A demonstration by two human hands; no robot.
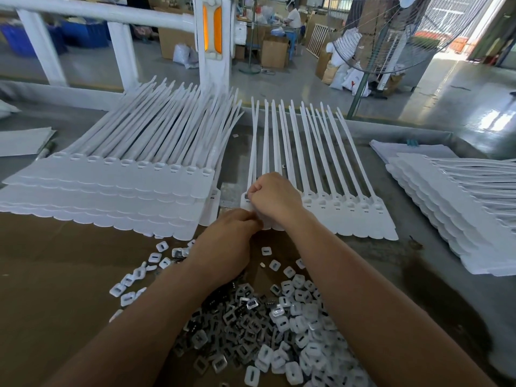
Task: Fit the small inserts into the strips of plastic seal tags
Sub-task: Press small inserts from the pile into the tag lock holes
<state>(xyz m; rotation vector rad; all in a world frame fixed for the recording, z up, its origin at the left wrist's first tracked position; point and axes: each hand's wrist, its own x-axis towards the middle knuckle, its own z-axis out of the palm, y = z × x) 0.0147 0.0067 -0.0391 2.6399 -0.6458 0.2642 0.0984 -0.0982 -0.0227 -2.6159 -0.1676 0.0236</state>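
A strip of white plastic seal tags (349, 216) lies flat in front of me, its long tails pointing away. My right hand (272, 198) is curled over the strip's leftmost tag head, its fingertips pinching a small insert (246, 195) at the socket there. My left hand (226, 244) lies just below, fingers curled at the strip's near left edge; what they hold is hidden. A heap of small square inserts (279, 331), white and dark grey, lies near me between my forearms.
A tall stack of tag strips (111, 191) lies to the left, another stack (452, 208) to the right. Brown cardboard (55, 275) covers the near left table. A white railing (117, 32) and a large fan (391, 37) stand beyond the table's far edge.
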